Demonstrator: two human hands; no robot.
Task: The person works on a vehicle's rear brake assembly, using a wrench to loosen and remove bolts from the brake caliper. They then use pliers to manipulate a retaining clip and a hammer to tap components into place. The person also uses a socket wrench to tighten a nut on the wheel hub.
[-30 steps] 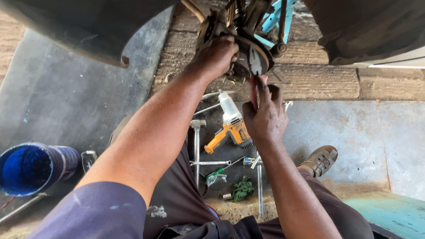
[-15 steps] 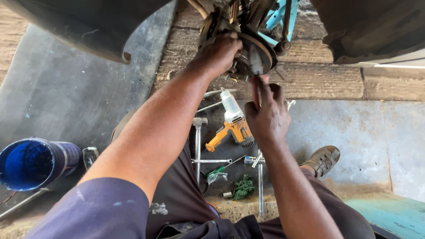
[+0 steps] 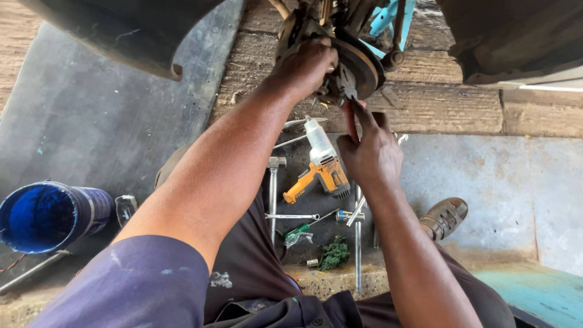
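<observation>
- Brake disc and hub assembly [image 3: 364, 64]: rusty round metal disc on a vehicle's underside, at 12 o'clock in the view, above a ridged concrete strip.
- Left hand [image 3: 303, 64]: curled closed over the near left edge of the brake disc and hub assembly, fingers wrapped round metal parts there; what exactly lies inside the grip cannot be told.
- Pliers [image 3: 348, 97]: dark jaws set against the lower rim of the disc, red handle running down toward 6 o'clock into the palm below.
- Right hand [image 3: 370, 155]: just below the disc, fingers closed round the red handle of the pliers, thumb extended upward along it.
- Impact wrench [image 3: 322, 164]: orange body with pale grey-white nose, lying on the ground at centre, between the two forearms, nose toward 12 o'clock.
- Long metal wrenches and bars [image 3: 273, 188]: scattered around the impact wrench, at 6 to 7 o'clock of it.
- Green-handled screwdriver [image 3: 300, 229]: beside a crumpled clear wrapper, below the wrench.
- Green rag clump [image 3: 334, 254]: at 6 o'clock of the tools.
- Blue cylindrical container [image 3: 45, 215]: lying on its side at 9 o'clock, open mouth showing a blue interior.
- Sandal [image 3: 446, 217]: brown, strapped, at 4 o'clock.
- Tyre [image 3: 121, 33]: dark, at 11 o'clock.
</observation>
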